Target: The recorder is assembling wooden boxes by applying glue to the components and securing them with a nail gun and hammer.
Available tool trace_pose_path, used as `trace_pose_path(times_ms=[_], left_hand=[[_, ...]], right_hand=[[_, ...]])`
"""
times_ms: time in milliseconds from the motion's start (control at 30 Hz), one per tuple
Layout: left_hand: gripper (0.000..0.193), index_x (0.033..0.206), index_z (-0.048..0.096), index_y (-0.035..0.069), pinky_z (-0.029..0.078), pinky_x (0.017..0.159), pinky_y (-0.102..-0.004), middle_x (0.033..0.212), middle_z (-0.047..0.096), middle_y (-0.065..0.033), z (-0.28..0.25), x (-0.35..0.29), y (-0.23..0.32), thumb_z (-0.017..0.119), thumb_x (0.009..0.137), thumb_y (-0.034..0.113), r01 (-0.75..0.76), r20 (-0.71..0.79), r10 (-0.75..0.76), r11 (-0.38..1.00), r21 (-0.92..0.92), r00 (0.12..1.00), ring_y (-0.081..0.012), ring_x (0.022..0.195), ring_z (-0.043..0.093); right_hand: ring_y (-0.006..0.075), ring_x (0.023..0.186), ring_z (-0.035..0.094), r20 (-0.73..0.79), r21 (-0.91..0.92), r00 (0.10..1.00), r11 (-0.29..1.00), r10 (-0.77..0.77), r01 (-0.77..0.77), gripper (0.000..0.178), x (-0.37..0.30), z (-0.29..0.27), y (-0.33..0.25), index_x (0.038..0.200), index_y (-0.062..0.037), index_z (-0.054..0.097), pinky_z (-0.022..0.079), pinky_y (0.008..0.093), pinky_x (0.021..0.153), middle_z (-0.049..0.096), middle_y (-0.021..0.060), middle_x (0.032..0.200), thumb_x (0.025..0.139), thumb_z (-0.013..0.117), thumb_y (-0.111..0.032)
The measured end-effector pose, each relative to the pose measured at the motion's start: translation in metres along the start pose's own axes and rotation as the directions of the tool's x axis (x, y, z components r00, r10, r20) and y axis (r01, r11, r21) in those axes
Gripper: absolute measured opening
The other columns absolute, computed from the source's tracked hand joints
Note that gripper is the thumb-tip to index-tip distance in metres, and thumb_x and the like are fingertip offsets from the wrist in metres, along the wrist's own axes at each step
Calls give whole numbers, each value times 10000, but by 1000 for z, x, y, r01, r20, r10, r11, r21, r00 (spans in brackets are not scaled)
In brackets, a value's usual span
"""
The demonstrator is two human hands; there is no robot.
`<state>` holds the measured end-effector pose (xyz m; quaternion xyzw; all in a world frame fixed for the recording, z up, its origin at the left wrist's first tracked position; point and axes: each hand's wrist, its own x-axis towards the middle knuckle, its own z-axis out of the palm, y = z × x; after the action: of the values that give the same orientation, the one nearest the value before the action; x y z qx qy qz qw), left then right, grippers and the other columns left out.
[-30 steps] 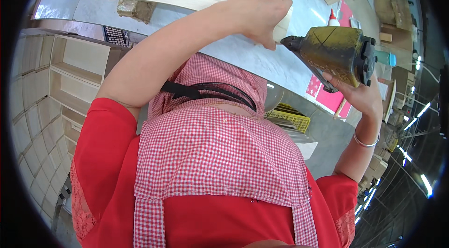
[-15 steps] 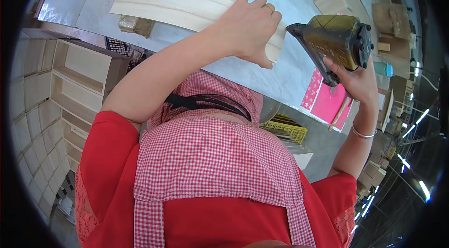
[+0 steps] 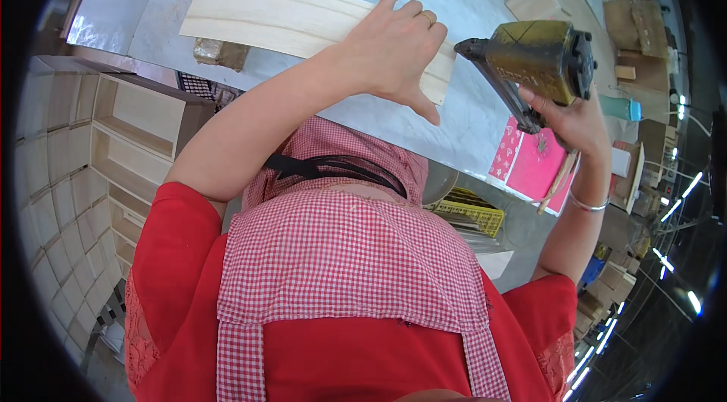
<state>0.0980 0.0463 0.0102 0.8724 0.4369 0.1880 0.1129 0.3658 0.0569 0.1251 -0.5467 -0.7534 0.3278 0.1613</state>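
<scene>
Because it looks thin and dry, the wooden board (image 3: 280,12) should handle as light and stiff, smooth enough to slide, and perhaps prone to splitting at the ends; best held by its two long edges. Nail gun (image 3: 530,57): probably heavy and hard, best taken by the handle. Board, appearance: pale, flat, long and narrow, with darker grain lines running lengthwise. Location: across the desk (image 3: 469,137), a brown block (image 3: 218,55) showing below its near edge toward the left end. Left hand (image 3: 397,50): laid over the board's right part, thumb spread wide; cannot tell whether it pinches the edges. Right hand (image 3: 579,125): wrapped round the nail gun, which is worn yellow and black, nose just beside the board's right end.
</scene>
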Motion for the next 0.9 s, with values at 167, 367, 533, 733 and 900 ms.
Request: trace_pose_path(times_ms=[167,367,533,733,900], left_hand=[[581,1077,612,-36,456,910,-445,1034,658,-178,-23,-10,-31,735,808,464,-8,-28,9,999,51,1000,-319,979,609],[348,913,668,-1,495,669,-392,818,678,-141,-98,24,-30,690,874,345,175,231,-117,952,-253,966,-298,750,644],[298,935,653,-6,489,659,-341,870,687,-73,-124,49,-3,655,929,292,93,-172,-276,736,-671,946,-167,784,633],[285,1227,528,10,524,890,-348,1144,620,-48,-57,4,18,553,1013,197,103,87,-650,-14,-995,754,-148,1032,619],[268,1259,497,55,532,924,-393,1205,607,-49,11,-51,14,545,1020,165,87,346,-782,-354,-931,518,-181,1059,628]], right_hand=[[124,810,617,-202,-42,975,994,87,-97,396,-50,-4,33,1148,40,613,501,301,717,678,56,910,824,782,-113],[362,703,657,-435,-659,887,727,-156,-196,612,-122,9,139,1368,-1,475,520,457,702,686,188,865,814,709,-109],[404,894,670,-611,-425,719,629,332,-651,687,-140,42,206,1420,-41,422,455,574,888,704,198,935,801,701,-145],[418,1093,588,-619,-409,683,583,389,-702,603,-122,38,183,1338,-7,534,470,503,911,627,273,1164,821,738,-241],[428,1177,538,-774,-226,632,926,18,-304,702,-14,33,173,1328,35,520,428,493,990,600,268,1216,804,779,-354]])
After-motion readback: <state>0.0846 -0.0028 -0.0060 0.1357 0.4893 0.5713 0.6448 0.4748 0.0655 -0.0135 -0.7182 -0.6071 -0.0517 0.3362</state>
